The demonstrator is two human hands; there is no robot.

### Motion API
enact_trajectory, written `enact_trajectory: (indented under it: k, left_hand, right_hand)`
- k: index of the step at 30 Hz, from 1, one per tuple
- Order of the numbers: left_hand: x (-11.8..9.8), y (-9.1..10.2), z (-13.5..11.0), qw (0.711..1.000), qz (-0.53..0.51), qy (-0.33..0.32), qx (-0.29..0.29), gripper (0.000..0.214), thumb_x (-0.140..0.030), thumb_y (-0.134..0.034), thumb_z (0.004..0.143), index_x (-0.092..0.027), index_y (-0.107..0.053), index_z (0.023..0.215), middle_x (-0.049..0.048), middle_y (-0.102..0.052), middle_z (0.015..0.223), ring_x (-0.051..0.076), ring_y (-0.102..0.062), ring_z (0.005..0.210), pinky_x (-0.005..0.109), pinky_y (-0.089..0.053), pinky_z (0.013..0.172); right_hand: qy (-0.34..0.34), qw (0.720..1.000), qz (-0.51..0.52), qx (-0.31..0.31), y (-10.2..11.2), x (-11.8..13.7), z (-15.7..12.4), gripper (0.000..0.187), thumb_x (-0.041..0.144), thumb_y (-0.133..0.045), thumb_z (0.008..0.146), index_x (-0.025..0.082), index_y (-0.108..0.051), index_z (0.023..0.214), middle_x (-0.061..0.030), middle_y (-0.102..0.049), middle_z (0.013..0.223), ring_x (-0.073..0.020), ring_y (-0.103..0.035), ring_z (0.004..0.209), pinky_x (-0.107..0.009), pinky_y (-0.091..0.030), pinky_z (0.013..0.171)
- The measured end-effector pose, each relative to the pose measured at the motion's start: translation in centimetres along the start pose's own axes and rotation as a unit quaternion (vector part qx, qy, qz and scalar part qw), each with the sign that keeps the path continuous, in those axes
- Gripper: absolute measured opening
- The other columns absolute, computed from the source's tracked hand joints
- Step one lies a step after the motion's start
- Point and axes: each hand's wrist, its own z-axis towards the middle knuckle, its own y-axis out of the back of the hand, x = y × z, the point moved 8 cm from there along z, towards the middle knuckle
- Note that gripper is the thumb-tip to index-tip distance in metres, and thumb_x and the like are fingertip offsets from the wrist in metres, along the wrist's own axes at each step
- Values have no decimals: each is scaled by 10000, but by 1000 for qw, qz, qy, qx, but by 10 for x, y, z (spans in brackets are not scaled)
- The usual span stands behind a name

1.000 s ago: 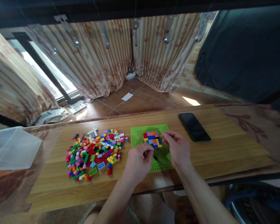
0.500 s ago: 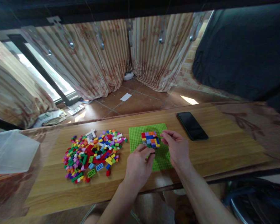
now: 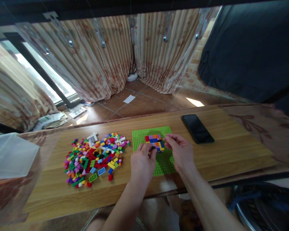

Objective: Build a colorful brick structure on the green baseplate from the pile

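A green studded baseplate (image 3: 141,137) lies on the wooden table top, and a small block of coloured bricks (image 3: 154,141) is built on it. My left hand (image 3: 142,164) rests over the near part of the plate, fingers pinched at the block's near left edge; whatever it holds is too small to make out. My right hand (image 3: 180,152) is at the block's right side, thumb and fingers pinched against its edge. A loose heap of coloured bricks (image 3: 95,157) lies to the left of the plate.
A black phone (image 3: 197,128) lies face up to the right of the plate. A clear plastic bag (image 3: 12,155) sits at the table's far left end. Beyond the table's far edge are floor tiles, curtains and a window.
My left hand has moved forward from the plate's near edge up to the brick block. My right hand stays at the block's right side.
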Motion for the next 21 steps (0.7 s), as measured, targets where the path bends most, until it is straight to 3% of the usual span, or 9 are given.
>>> enact_trajectory:
  k: [21]
  left_hand:
    - [4,-4,-3,999,-30,23,12,159,-184,-666,782,-198,-657,941,3,-694,803,131,-626,658,246,-468,633]
  right_hand:
    - [-6,1000,-5,13,-3,-2,-2,208,317,-762,582,176,-692,717,-8,-699,660,-122,-612,601,-242,-485,578]
